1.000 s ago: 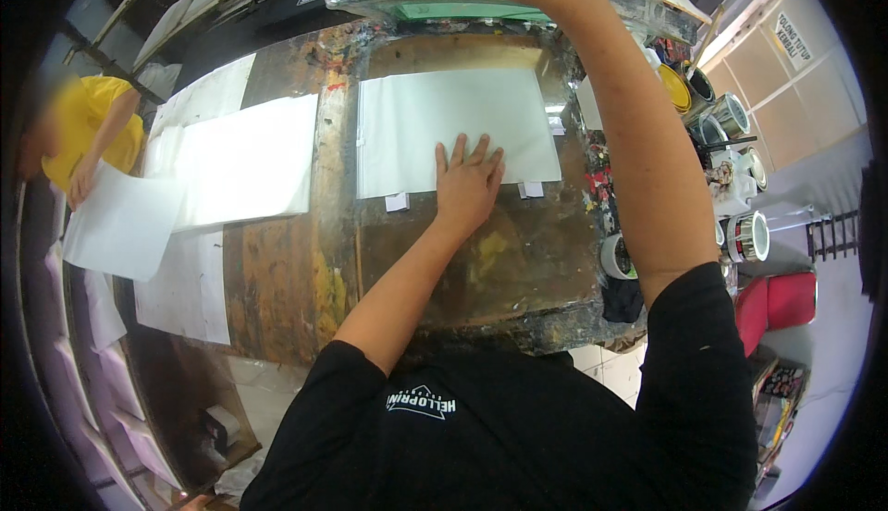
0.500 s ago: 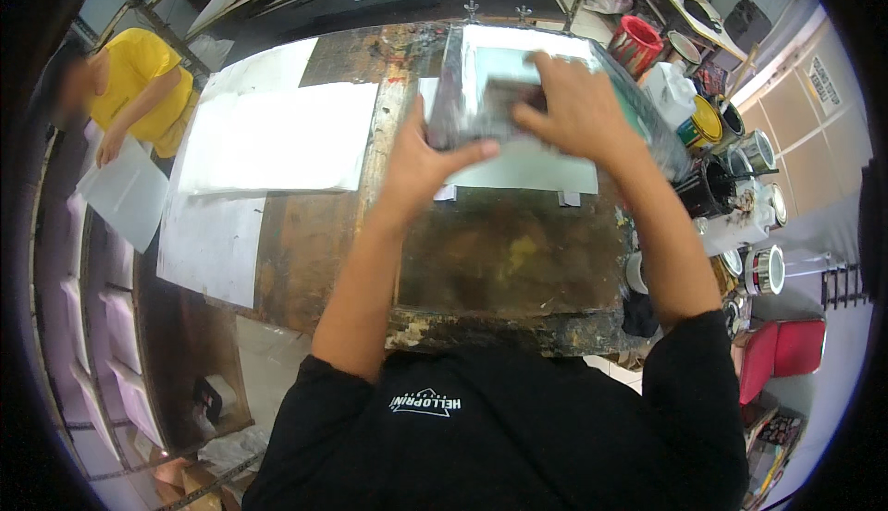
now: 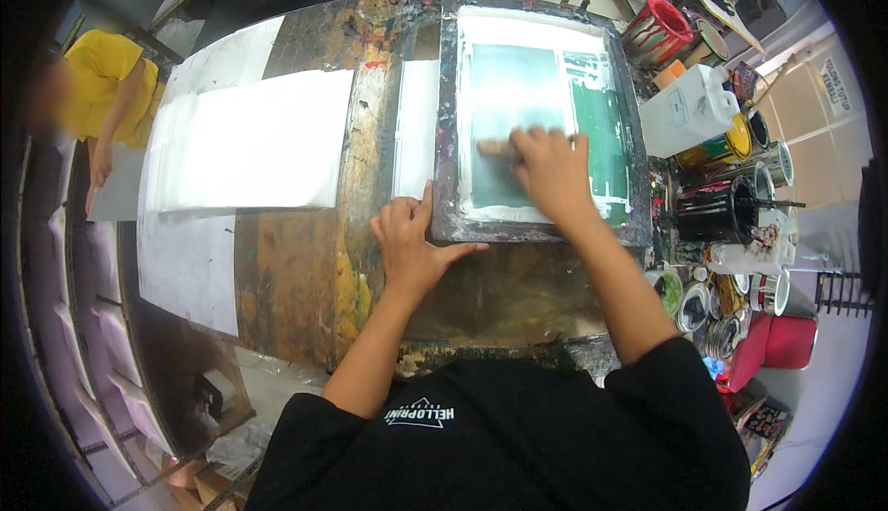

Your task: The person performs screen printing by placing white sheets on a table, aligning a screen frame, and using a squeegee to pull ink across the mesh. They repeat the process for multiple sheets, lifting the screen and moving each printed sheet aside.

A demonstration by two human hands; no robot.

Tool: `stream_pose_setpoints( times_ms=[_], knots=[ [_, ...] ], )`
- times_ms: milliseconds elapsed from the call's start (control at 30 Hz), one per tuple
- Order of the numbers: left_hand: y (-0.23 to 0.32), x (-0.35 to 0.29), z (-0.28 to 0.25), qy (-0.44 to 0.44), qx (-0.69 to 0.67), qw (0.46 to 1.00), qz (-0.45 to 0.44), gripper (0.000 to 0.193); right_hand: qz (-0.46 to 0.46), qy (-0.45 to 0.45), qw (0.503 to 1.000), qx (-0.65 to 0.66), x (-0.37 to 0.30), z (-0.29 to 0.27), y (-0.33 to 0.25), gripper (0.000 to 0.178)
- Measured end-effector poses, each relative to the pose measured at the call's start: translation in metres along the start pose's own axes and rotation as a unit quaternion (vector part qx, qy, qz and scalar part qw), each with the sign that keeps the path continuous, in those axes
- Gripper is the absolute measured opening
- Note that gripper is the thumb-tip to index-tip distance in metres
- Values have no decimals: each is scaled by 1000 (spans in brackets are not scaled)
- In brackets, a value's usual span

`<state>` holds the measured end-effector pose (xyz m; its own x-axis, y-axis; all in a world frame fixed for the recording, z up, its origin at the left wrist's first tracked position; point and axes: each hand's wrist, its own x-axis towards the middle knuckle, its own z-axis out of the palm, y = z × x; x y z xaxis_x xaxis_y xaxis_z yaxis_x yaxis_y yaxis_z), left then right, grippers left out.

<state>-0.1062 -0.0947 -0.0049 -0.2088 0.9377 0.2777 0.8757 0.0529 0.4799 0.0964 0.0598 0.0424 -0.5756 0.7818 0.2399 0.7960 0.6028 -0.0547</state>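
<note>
A screen-printing frame (image 3: 448,132) with a dark, paint-spotted rim lies flat on the worktable, hinged at its far edge. Its mesh (image 3: 509,86) is pale green with white ink along the borders, and a darker green strip on the right. My right hand (image 3: 552,171) is closed over a squeegee (image 3: 497,148) on the mesh; only the squeegee's brown left end shows. At the frame's near left corner, my left hand (image 3: 410,245) rests with fingers spread, forefinger along the left side and thumb along the front edge.
A stack of white sheets (image 3: 259,141) lies left on the stained table (image 3: 287,270). White jug (image 3: 684,109), red-smeared bucket (image 3: 657,32) and several paint cans crowd the right side. A person in yellow (image 3: 106,86) stands at the far left holding a sheet.
The frame has come down from a tilt to lie flat, covering the pale sheet under it. My right hand has brought the squeegee nearer over the mesh; my left hand stays at the corner.
</note>
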Motion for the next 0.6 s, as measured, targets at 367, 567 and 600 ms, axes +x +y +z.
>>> stream_pose_setpoints(
  times_ms=[367, 567, 600],
  knots=[
    [5, 1, -10, -4, -63, 998, 1, 129, 12, -53, 998, 35, 211, 25, 108, 33],
    [6, 1, -10, 24, -78, 996, 29, 124, -2, 6, 1000, -25, 126, 25, 71, 28],
    [5, 1, -10, 36, -84, 995, 36, 123, -17, 31, 999, -21, 103, 17, 60, 27]
  ],
)
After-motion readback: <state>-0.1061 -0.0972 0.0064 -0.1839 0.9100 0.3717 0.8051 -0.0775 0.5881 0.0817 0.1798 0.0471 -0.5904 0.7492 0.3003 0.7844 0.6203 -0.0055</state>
